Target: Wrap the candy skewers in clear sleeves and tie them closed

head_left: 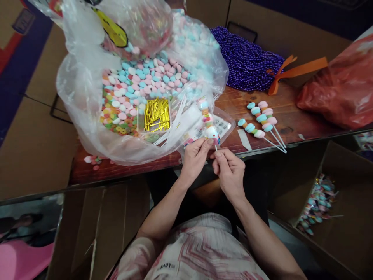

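Observation:
A candy skewer [207, 118] in a clear printed wrapper stands between my hands, its white stick pointing toward me. My left hand [194, 158] is closed in a pinch at the wrapper's lower end. Just below, my right hand [230, 167] pinches the stick end; whether a tie is also in those fingers is too small to tell. Behind the skewer lies a clear plastic tray [229, 122] with printed wrappers. To its left, a small box of gold twist ties [156, 114] and several white sticks [175, 120] rest on the candy bag.
A large open plastic bag [70, 83] holds pastel candies [140, 79]. Several unwrapped candy skewers [258, 112] lie on the wooden table [287, 97] at right. Purple bead strings [247, 60] and a red bag [338, 85] stand behind. A cardboard box [346, 217] at lower right contains wrapped skewers [320, 202].

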A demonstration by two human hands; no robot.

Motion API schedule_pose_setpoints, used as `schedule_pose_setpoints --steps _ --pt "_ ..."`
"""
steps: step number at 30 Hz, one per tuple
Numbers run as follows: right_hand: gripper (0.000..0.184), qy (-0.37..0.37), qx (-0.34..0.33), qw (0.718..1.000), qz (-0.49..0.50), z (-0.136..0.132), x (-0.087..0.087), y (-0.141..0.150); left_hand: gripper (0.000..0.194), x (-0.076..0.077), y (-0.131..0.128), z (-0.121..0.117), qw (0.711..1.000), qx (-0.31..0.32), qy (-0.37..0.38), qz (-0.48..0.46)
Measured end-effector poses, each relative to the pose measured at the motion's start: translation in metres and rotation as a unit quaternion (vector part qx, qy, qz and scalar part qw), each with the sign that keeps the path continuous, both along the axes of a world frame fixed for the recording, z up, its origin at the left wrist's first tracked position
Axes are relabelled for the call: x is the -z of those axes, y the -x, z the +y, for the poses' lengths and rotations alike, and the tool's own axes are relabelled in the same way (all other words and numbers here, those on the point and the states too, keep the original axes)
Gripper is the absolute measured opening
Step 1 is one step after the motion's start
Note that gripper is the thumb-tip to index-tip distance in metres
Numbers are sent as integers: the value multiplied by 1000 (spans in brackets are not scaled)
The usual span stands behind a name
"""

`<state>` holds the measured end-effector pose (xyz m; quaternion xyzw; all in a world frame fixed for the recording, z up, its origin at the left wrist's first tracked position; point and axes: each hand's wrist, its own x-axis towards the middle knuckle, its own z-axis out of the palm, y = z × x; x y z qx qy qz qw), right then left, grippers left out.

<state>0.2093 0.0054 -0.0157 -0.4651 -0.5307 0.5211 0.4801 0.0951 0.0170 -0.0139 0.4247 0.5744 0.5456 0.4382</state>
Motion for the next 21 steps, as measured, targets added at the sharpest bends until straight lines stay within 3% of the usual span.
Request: schedule_pose_setpoints --steps 4,7,11,14,17,21 --pt "31 19 -5 999 35 3 3 0 46 -6 8 -4 976 26 -84 201" --pt "32 26 -14 999 41 4 2 -2 47 -10 15 -8 966 98 -106 215" --pt "32 -6 -34 999 -1 3 -6 -4 46 -9 21 -12 980 132 -65 136" --pt "33 -34 -41 998 -39 2 -11 -1 40 -6 21 -10 996 54 -52 45" --pt "32 -41 -49 996 -55 0 -9 3 42 -4 17 -6 995 -18 -49 -85" --pt "34 -37 -64 995 -62 0 -5 8 38 -4 10 -4 977 -14 -13 -214"
